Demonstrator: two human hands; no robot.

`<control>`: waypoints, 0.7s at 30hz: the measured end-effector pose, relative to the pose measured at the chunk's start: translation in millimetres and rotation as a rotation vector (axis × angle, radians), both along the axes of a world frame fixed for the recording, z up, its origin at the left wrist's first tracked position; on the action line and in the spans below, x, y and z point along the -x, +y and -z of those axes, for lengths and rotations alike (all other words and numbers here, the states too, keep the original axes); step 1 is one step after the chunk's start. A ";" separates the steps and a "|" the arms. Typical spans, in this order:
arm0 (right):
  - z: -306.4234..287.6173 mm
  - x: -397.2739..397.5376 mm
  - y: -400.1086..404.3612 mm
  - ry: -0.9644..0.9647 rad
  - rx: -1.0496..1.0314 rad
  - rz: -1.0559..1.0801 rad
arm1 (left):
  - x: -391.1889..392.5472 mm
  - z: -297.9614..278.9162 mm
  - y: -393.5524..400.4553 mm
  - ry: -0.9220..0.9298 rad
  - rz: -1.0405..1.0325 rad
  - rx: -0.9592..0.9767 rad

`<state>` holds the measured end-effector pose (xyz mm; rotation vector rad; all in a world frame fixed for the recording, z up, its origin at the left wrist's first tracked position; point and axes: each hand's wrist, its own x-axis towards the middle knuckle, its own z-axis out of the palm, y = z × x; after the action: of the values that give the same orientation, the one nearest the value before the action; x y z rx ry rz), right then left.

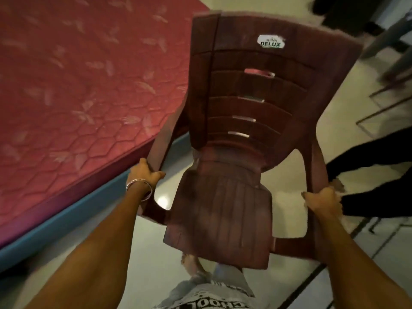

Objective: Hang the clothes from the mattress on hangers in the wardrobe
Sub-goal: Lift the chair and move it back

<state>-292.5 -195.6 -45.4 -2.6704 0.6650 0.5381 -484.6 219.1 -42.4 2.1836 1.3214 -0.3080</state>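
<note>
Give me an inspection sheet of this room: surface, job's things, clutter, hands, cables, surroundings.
Surface: pale glossy tiled floor with dark grout lines.
Job's things: red quilted mattress with a leaf pattern on a blue base, at left; no clothes, hangers or wardrobe seen.
Clutter: dark maroon plastic armchair with a slatted back and a white DELUX sticker, lifted and tilted; dark fabric at right, blurred.
Hands: left hand, silver bangle on its wrist, has a grip on the left armrest; right hand has a grip on the right armrest.
Cables: nothing seen.
Surroundings: dark blurred shapes at top right, cannot tell what.
</note>
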 end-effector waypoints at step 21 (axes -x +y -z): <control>-8.0 126.1 321.3 0.121 -0.121 -1.312 | 385.4 -24.3 -163.3 0.088 -1.328 -0.084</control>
<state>-418.6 125.7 -37.4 -2.6177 -1.1793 0.9624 -870.0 55.8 -18.2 0.9383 2.4786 0.1890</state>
